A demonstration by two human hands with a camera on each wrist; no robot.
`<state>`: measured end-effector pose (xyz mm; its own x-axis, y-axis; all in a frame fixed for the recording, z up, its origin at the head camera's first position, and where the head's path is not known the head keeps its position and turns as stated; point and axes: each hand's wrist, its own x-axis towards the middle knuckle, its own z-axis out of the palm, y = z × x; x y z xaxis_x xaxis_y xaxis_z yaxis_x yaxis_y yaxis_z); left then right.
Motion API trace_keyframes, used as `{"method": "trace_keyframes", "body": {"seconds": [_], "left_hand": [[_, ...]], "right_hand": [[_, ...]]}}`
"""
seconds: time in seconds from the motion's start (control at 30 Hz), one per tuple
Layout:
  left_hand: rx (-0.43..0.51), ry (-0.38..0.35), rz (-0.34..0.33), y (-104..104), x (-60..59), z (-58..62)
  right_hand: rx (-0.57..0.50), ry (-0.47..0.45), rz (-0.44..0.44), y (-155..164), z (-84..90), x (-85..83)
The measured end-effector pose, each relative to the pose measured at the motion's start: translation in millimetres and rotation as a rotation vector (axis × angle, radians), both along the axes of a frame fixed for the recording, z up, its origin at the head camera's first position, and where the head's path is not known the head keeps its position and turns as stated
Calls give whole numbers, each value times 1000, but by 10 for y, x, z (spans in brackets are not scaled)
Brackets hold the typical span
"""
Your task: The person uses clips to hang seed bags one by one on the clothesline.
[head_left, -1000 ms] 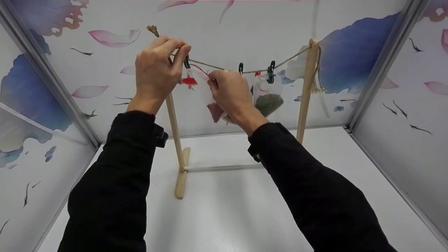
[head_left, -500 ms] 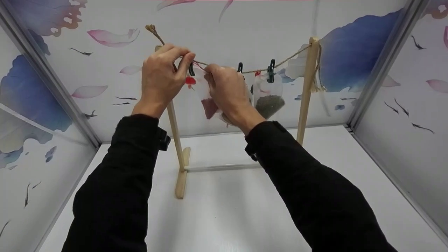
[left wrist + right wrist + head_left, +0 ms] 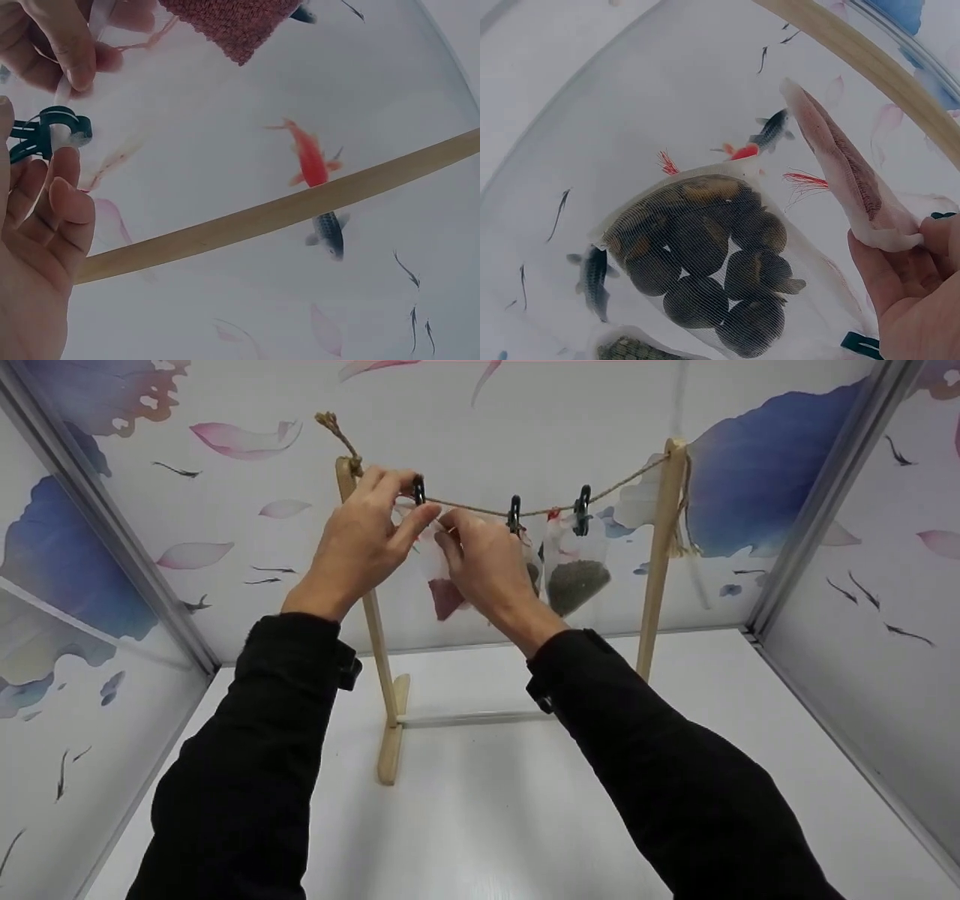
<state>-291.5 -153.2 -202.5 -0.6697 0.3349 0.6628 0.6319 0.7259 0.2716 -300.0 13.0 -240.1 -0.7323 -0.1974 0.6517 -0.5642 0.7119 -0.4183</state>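
On white table [image 3: 480, 810], fish-and-petal printed walls, wooden rack [image 3: 379, 660] with twine line [image 3: 480, 506] | left hand [image 3: 360, 547] fingers pinch dark green clip [image 3: 418, 490] | right hand [image 3: 487, 566] fingers pinch white mesh pouch of pink filling [image 3: 442, 585] just below clip

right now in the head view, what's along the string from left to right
left wooden post → first dark clip → second clip → third clip with a mesh bag under it → right wooden post

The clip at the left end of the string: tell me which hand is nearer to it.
Left. The left hand has its fingertips on that clip, pinching it by the string. The right hand is just right of and below it, holding the pink-filled mesh bag.
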Motion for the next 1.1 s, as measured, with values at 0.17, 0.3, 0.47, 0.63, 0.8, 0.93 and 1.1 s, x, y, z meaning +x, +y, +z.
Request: {"method": "trace_keyframes", "body": {"seconds": [0.17,0.3,0.47,0.63,0.8,0.93,1.1], "left_hand": [[-37,12,0,-21,1,-66],[-83,46,4,-33,6,-132],[-77,64,-16,-53,1,-178],[-71,72,-22,-61,5,-204],[-68,93,-38,-40,-1,-228],[-60,115,-42,-50,-3,-269],[-71,126,-43,-103,12,-356]], "right_hand": [[-47,-74,48,-17,-62,-11],[-48,-96,81,-12,-125,-23],[-80,-116,142,-17,-198,-31],[-84,-131,239,-62,-229,-11],[-34,-115,203,-94,-236,28],[-20,-119,194,-106,-274,61],[-58,-136,255,-70,-413,123]]}}
